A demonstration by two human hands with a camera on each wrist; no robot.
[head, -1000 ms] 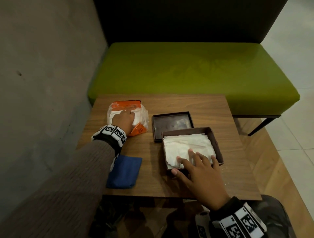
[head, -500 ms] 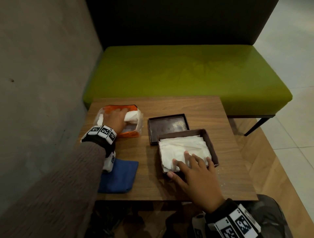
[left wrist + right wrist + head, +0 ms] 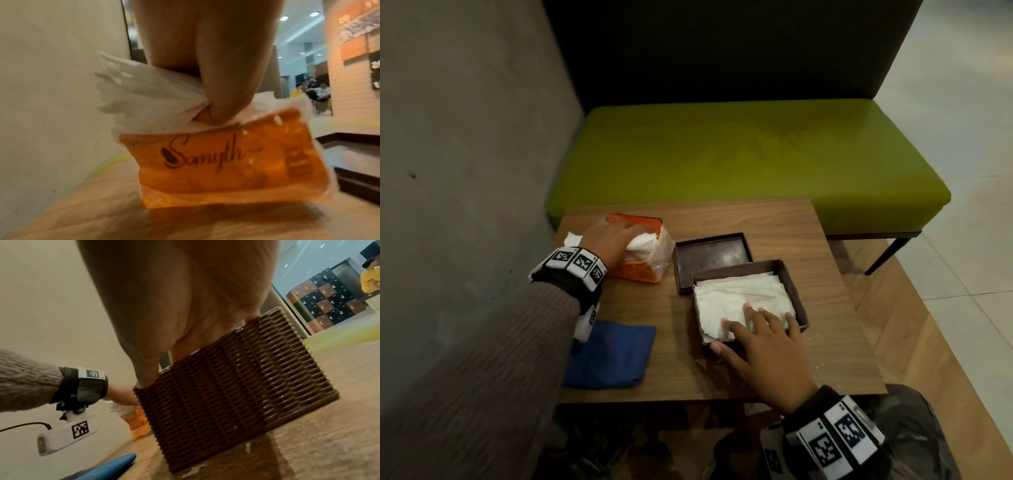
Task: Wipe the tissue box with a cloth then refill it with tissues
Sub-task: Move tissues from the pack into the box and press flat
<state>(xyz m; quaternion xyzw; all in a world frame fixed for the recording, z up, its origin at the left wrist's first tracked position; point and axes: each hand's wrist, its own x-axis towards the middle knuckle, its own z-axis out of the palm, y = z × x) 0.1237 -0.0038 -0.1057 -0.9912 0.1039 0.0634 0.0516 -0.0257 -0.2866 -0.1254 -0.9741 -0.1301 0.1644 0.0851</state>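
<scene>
A dark brown woven tissue box [image 3: 796, 294] [image 3: 236, 382] stands open on the wooden table [image 3: 808, 226], filled with white tissues [image 3: 736, 294]. My right hand [image 3: 763, 339] lies over the box's near edge with straight fingers pressing on the tissues. The box's lid [image 3: 712, 257] lies just behind it. At the table's left an orange plastic tissue pack [image 3: 640, 270] [image 3: 226, 164] sits partly lifted. My left hand [image 3: 616, 240] [image 3: 207, 65] pinches a wad of white tissues [image 3: 148, 100] at the pack's top. A folded blue cloth [image 3: 613, 356] lies at the near left.
A green bench [image 3: 739, 161] with a dark backrest stands behind the table. A grey wall [image 3: 465, 154] runs close along the left. Tiled floor lies to the right. The table's far right corner is bare wood.
My left hand has gathered tissues in the orange pack and pulled them upward, tilting the pack. My right hand stays pressed on the tissues in the box.
</scene>
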